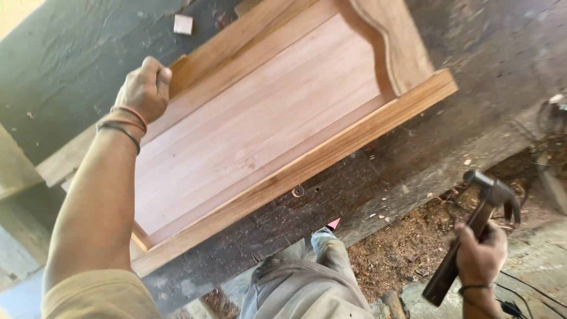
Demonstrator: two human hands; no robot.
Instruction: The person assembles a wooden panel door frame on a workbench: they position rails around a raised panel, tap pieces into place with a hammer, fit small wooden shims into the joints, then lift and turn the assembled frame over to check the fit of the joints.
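Workbench (449, 53) of dark, scarred timber fills most of the scene, its worn top dusted with chips. On it lies a reddish-brown wooden panel frame (260, 124), a flat board of pale planks set inside raised rails, with a curved moulded piece at its far end. It rests slantwise across the bench, its near rail close to the bench edge. The person's left hand (144, 88) is clenched around the frame's far rail, thin bands at the wrist. The right hand (479, 251) hangs off the bench over the sawdust-strewn floor (407, 242), fist wrapped tight around the wooden handle of a dark steel claw hammer (472, 227), head raised upward and well apart from the frame. A small pale wooden block (183, 24) sits on the bench beyond the frame.
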